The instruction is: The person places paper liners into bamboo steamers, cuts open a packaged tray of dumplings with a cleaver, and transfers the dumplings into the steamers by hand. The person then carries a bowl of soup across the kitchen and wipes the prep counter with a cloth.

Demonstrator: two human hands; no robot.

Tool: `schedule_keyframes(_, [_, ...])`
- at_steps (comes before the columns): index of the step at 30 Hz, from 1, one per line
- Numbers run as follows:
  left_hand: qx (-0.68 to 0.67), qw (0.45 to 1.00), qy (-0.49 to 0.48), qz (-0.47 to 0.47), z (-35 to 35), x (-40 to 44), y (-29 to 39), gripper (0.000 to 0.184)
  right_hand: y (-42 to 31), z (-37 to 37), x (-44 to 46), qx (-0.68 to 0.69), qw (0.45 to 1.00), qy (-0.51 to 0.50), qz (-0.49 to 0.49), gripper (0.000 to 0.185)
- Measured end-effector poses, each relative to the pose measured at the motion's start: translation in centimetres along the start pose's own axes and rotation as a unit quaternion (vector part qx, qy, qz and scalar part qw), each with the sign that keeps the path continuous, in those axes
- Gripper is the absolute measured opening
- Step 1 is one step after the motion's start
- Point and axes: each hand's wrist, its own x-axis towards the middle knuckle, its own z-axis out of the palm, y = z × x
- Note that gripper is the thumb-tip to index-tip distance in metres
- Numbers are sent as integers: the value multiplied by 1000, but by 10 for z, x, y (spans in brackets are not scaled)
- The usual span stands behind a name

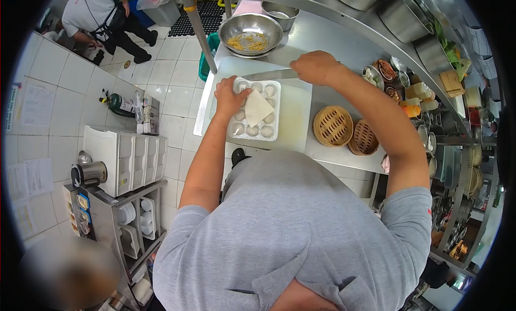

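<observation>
A large knife (271, 74) is in my right hand (314, 68), its fingers closed around the handle. The wide blade points left across the far edge of a white tray (278, 115). Round whitish pieces (252, 131) sit in rows in the tray, looking like mushrooms or dough balls. Over them lies a pale, angular flat sheet (259, 108). My left hand (228, 96) grips the tray's left edge, with the thumb over its top. Beneath the tray is a pale cutting board (295, 112). Whether the blade touches the tray is unclear.
A steel bowl (251, 34) with yellow bits stands at the back. Two bamboo steamers (333, 126) lie to the right, near small bowls and sauce bottles (412, 111). A steel post (200, 34) rises at the back left. Another person (88, 15) bends at upper left.
</observation>
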Motion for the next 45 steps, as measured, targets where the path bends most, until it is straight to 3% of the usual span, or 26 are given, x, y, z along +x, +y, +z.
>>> schedule_keyframes(8, [-14, 998, 52, 34, 9, 0, 2, 59, 33, 6, -47, 9, 998, -57, 40, 27])
schedule_keyframes(11, [59, 990, 57, 116, 5, 8, 25, 48, 35, 12, -51, 17, 997, -50, 54, 27])
schedule_keyframes(13, [98, 980, -16, 173, 14, 13, 38, 32, 32, 19, -55, 32, 996, -50, 63, 28])
schedule_keyframes(16, [66, 983, -55, 162, 29, 18, 52, 21, 34, 33, -62, 43, 996, -39, 71, 29])
schedule_keyframes(25, [113, 973, -89, 178, 46, 24, 55, 15, 24, 58, -72, 131, 984, -38, 112, 34])
schedule_keyframes(28, [96, 976, -86, 174, 56, 28, 49, 13, 30, 89, -63, 142, 987, 23, 70, 35])
schedule_keyframes(30, [79, 979, -92, 162, 61, 30, 48, 10, 26, 99, -60, 264, 959, -28, 95, 35])
schedule_keyframes(33, [43, 983, -102, 147, 63, 31, 46, 7, -3, 64, -75, 335, 924, -84, 164, 33])
schedule_keyframes(45, [29, 992, -77, 98, 54, 39, 42, 7, -21, 97, -81, 482, 860, -52, 158, 33])
